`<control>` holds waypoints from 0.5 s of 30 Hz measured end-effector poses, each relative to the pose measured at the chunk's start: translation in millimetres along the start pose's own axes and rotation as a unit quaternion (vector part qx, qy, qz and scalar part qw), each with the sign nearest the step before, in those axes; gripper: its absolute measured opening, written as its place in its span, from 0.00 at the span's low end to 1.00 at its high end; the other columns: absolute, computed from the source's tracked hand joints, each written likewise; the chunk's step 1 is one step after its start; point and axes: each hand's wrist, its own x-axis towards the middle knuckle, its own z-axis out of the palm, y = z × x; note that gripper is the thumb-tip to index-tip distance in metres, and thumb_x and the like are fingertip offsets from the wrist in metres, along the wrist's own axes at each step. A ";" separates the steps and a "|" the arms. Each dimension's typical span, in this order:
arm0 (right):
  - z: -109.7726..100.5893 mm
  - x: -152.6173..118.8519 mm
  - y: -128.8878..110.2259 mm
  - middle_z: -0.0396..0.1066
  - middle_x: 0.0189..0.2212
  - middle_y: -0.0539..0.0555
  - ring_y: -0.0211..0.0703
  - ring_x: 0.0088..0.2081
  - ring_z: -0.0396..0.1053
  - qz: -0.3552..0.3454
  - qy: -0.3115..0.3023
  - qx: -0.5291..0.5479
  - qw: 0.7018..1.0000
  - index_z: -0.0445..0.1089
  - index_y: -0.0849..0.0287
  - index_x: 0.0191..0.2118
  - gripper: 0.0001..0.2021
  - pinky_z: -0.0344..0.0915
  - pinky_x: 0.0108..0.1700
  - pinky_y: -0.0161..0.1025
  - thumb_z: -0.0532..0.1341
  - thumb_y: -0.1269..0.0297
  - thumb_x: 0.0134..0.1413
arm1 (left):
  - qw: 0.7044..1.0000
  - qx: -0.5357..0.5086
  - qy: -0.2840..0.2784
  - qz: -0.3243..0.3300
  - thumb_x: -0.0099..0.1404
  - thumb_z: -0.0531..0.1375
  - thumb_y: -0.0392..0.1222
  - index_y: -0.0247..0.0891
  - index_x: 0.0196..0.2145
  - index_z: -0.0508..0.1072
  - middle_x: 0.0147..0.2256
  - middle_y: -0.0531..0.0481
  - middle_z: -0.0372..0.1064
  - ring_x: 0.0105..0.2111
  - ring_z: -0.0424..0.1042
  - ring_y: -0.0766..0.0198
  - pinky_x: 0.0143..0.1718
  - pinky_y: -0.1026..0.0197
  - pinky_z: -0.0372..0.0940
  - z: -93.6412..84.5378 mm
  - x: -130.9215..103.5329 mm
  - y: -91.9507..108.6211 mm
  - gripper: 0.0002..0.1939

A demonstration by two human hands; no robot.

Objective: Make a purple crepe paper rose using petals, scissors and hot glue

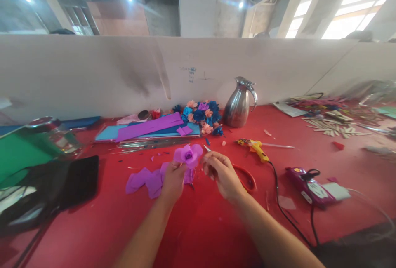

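My left hand point(173, 179) is closed on a purple paper flower point(189, 156), which faces up with layered petals round a dark, rolled centre. Purple paper petals point(139, 179) lie on the table beside and behind that hand. My right hand point(224, 175) is just right of the flower, its fingers bent together in a pinch; whatever they may hold is too small to make out. Red-handled scissors point(249, 179) lie partly hidden behind the right hand. A pale pointed tip point(206, 148) shows past its fingers, perhaps the scissors' blade.
On the red table point(198, 235), a yellow glue gun point(256, 149) with a black cord and a purple power strip point(311, 187) lie right. Behind are a steel jug point(239, 105), finished paper flowers point(199, 114) and purple paper strips point(151, 127). A black device point(78, 181) sits left.
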 end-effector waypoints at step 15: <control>-1.6 4.9 4.1 0.62 0.17 0.46 0.34 0.22 0.53 -0.018 0.015 -0.020 1.000 0.67 0.58 0.19 0.10 0.49 0.28 0.35 0.64 0.59 0.42 | 0.995 -0.073 -0.059 -0.045 0.46 0.68 0.39 0.38 0.33 0.78 0.32 0.48 0.77 0.38 0.72 0.57 0.42 0.57 0.62 0.2 1.9 -2.2 0.14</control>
